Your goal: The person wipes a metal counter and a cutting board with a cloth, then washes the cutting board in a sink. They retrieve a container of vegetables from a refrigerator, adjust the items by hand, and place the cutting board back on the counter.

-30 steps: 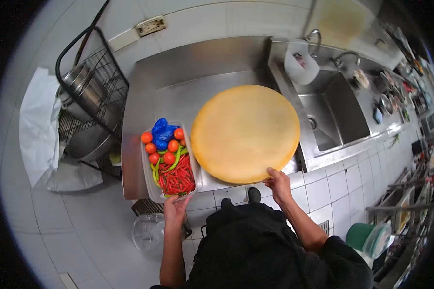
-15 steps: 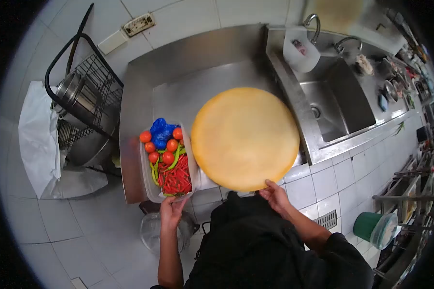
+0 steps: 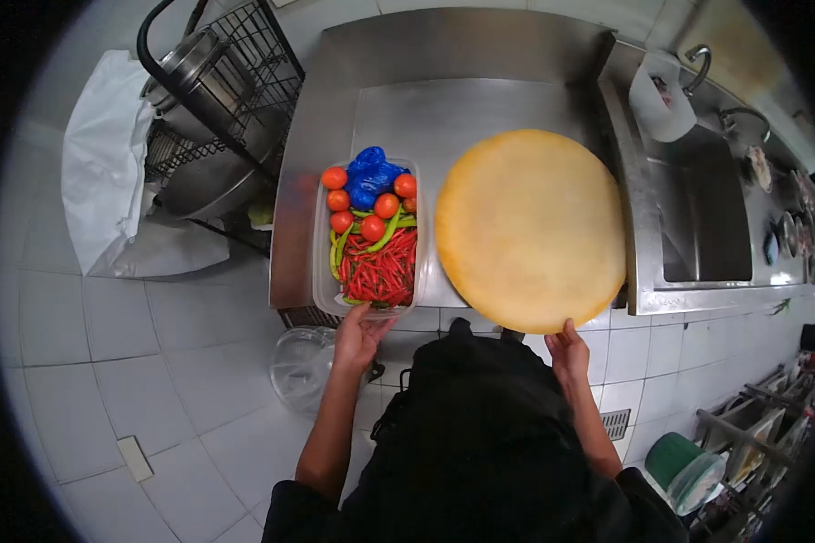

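A round, yellowish board [image 3: 532, 231] lies on the steel counter, its front edge past the counter's edge. My right hand [image 3: 568, 355] grips that front edge, with fingertips on top. To the left, a clear plastic tub [image 3: 321, 285] holds red chilies [image 3: 380, 270], green chilies [image 3: 387, 232], several tomatoes [image 3: 386, 205] and a blue plastic bag [image 3: 371, 176]. My left hand [image 3: 359, 337] is closed on the tub's front rim, its fingers partly under it.
A wire rack [image 3: 235, 118] with metal pots stands at the left beside a white sheet [image 3: 109, 172]. On the right are a sink [image 3: 706, 208] and a white container [image 3: 656, 100]. A clear bin [image 3: 303, 371] and a green bucket [image 3: 675, 462] stand below.
The view has shifted, so the counter, board and tub appear farther right and higher. The tub sits a little apart from the board. Both hands keep their holds.
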Motion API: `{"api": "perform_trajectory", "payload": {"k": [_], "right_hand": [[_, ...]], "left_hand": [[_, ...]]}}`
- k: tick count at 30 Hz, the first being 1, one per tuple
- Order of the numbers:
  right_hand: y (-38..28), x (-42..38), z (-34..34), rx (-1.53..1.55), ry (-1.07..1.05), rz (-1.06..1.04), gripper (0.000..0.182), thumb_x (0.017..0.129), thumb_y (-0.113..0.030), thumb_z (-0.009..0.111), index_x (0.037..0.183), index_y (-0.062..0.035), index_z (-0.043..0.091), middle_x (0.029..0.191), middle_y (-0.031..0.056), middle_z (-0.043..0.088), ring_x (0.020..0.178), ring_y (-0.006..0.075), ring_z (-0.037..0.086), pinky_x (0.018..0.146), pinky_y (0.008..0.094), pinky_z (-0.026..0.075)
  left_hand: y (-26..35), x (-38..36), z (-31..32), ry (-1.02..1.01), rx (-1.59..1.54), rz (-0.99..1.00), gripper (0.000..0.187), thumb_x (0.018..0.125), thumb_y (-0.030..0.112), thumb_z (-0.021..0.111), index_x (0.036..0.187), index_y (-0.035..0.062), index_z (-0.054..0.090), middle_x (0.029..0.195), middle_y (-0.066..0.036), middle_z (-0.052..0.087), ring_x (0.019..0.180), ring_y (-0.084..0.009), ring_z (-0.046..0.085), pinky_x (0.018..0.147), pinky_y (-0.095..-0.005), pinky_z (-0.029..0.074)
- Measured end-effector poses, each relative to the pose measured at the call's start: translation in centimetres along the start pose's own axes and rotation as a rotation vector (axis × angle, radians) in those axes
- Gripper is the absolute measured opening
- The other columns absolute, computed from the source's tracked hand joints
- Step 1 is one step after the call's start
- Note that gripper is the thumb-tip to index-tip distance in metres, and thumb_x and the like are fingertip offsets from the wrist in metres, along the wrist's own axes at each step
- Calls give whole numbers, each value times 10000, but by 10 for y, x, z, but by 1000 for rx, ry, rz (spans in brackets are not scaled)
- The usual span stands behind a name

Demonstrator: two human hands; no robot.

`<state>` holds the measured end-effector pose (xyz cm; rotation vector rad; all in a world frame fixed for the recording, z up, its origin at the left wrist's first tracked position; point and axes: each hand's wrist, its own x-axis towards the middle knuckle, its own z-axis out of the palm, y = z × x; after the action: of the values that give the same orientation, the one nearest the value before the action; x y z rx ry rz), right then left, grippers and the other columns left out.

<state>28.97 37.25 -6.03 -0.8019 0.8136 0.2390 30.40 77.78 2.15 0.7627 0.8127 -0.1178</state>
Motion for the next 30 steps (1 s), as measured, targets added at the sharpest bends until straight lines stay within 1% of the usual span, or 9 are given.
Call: {"api": "perform_trajectory", "payload": {"k": [9, 15, 16, 20, 21, 23, 25, 27, 30], "right_hand": [[-18, -2, -6, -57, 79, -47, 385, 951, -404, 559, 1137, -66, 561, 1039, 66, 604, 949, 183, 554, 864, 320, 444], [-31, -32, -7, -442, 279, 72, 592, 936, -470, 556, 1238, 37, 509, 961, 158, 648, 798, 216, 640, 668, 310, 508], [-29, -30, -24, -489, 254, 64, 619, 949, -452, 536, 1281, 66, 467, 874, 167, 668, 654, 226, 652, 559, 317, 519], [-26, -37, -91, -1379, 125, 78, 558, 961, -417, 506, 1143, 106, 569, 802, 195, 682, 486, 181, 598, 460, 291, 479], [-24, -52, -95, -1646, -112, -4, 604, 954, -486, 480, 1056, 94, 615, 729, 188, 666, 481, 196, 607, 477, 303, 490], [-31, -77, -63, -1557, 74, 557, 726, 923, -594, 454, 916, 109, 639, 642, 186, 643, 478, 225, 618, 526, 364, 518], [-15, -68, -116, -1767, -442, 121, 703, 897, -592, 495, 890, 97, 636, 621, 177, 625, 486, 223, 614, 538, 354, 526], [-9, -68, -119, -1847, -640, -78, 652, 899, -556, 502, 869, 80, 640, 621, 172, 627, 507, 238, 626, 529, 361, 525], [-20, -57, -123, -1920, -563, 131, 570, 905, -484, 502, 804, 59, 638, 614, 162, 632, 534, 260, 643, 534, 386, 518]], "left_hand": [[-3, -10, -3, 14, 19, -21, 438, 922, 275, 611, 1254, 36, 454, 1183, -174, 524, 1062, -330, 577, 894, -450, 539], [4, -29, 10, 75, 70, -102, 560, 906, 356, 636, 1297, 31, 401, 1125, -188, 507, 986, -369, 605, 854, -448, 552], [3, -33, 14, 98, 55, -121, 568, 906, 364, 636, 1298, 29, 399, 1117, -186, 507, 975, -370, 609, 846, -444, 554], [-9, -18, -1, 9, 49, -12, 460, 927, 340, 603, 1209, 3, 466, 1067, -183, 537, 934, -342, 613, 814, -418, 555], [-10, -14, -2, -48, 47, 32, 404, 938, 320, 586, 1161, -1, 486, 1014, -165, 562, 918, -316, 617, 803, -405, 554], [-12, -9, 1, -20, 34, 76, 391, 942, 328, 581, 1141, 2, 497, 994, -157, 573, 915, -303, 620, 791, -399, 553], [-15, -11, 4, 10, 45, 82, 393, 944, 342, 578, 1129, 4, 505, 990, -150, 580, 912, -290, 622, 783, -395, 550], [-16, -19, 7, 46, 78, 55, 407, 944, 363, 577, 1125, 5, 508, 1002, -145, 581, 908, -278, 623, 779, -394, 545], [-18, -41, 21, 100, 152, -23, 398, 945, 333, 590, 1206, 53, 481, 1077, -125, 600, 950, -262, 622, 802, -391, 526]]}}
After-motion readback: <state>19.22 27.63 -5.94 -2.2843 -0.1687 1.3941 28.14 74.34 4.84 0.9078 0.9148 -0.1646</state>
